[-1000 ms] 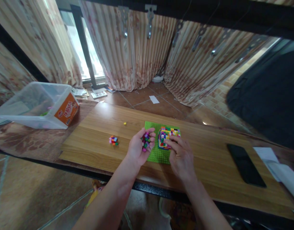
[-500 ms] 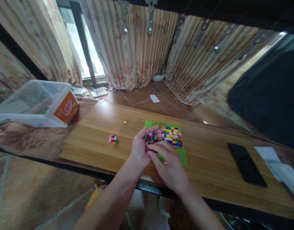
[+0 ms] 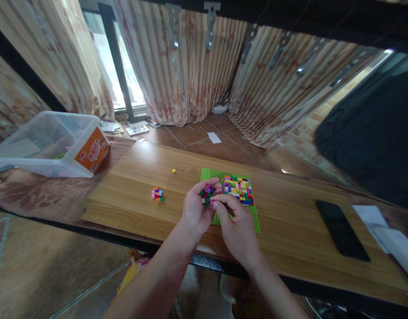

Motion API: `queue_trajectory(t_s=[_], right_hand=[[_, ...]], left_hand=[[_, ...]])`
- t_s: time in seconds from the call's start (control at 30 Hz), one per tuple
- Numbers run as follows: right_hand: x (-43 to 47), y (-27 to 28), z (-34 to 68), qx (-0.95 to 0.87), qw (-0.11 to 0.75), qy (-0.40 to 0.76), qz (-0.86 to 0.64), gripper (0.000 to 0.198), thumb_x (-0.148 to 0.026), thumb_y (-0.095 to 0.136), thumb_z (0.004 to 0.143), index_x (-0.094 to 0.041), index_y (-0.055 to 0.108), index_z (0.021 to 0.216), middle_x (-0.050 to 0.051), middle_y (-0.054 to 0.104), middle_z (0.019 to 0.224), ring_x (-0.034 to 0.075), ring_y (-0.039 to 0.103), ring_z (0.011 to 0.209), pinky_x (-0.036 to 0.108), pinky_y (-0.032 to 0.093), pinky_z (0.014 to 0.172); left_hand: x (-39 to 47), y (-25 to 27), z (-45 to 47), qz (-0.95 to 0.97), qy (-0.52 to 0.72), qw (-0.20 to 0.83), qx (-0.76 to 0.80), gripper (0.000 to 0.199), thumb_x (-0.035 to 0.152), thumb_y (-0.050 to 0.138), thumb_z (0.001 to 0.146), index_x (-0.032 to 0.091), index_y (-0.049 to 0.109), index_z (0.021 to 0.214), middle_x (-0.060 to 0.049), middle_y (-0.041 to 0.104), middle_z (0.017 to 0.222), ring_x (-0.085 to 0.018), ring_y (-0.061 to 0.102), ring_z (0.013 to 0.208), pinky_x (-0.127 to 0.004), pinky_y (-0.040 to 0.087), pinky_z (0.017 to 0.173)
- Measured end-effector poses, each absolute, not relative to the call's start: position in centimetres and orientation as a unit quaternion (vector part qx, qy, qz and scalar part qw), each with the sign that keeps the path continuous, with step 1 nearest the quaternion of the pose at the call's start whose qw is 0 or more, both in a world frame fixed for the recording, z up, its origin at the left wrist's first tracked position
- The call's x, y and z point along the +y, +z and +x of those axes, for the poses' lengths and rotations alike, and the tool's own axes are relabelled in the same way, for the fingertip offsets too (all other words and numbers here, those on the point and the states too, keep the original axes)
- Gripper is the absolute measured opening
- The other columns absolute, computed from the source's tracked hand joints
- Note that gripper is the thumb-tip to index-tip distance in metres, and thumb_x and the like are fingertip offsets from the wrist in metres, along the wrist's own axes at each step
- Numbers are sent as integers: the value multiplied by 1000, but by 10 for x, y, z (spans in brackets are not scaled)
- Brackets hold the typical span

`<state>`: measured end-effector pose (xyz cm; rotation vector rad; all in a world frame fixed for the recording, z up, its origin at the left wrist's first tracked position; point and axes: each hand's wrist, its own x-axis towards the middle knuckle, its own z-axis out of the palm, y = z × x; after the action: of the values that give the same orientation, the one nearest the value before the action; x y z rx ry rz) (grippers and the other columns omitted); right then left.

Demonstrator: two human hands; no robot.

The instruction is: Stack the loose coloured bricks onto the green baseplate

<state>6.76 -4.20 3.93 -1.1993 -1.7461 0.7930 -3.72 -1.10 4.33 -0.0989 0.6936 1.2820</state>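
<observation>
Cupped palm up, my left hand holds a heap of small toy building bricks, mostly purple, pink and dark green. My right hand pinches a pink brick between thumb and forefinger at the edge of that heap. Under and behind both hands lies a green studded baseplate, partly hidden by them. On its right side stands a block of many-coloured bricks packed tightly together. A small cluster of loose bricks lies on the wooden board to the left, and a single yellow brick sits farther back.
A clear plastic bin with an orange label stands at the far left. A black phone lies on the wooden board at the right, beside white paper. Curtains hang beyond the table.
My right hand has drawn back slightly from the left palm, its fingers now pinching a pink brick. More of the heap and of the baseplate shows. My left hand stays cupped.
</observation>
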Motion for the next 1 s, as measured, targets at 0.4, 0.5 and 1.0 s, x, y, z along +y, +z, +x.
queue_trajectory(t_s=[0.4, 0.5, 1.0], right_hand=[[-13, 37, 106, -542, 543, 325, -554, 17, -34, 66, 83, -19, 72, 90, 3, 73, 77, 16, 68, 65, 32, 57, 64], [-9, 33, 115, -614, 515, 240, -548, 15, -31, 63, 85, -21, 73, 88, 5, 74, 87, 19, 69, 78, 35, 56, 73], [-6, 20, 112, -817, 327, 48, -473, 21, -26, 54, 93, -22, 73, 103, 8, 74, 99, 24, 61, 95, 42, 48, 86]], left_hand=[[-17, 41, -41, 88, 538, 740, 394, 13, 19, 55, 80, 11, 61, 73, 1, 51, 61, -3, 39, 43, -15, 18, 36], [-17, 39, -40, 130, 533, 714, 434, 11, 20, 58, 77, 12, 62, 72, 1, 52, 62, -3, 39, 44, -16, 17, 37], [-20, 39, -28, 203, 492, 672, 515, 10, 20, 60, 76, 14, 64, 70, 2, 52, 57, -4, 34, 41, -19, 15, 40]])
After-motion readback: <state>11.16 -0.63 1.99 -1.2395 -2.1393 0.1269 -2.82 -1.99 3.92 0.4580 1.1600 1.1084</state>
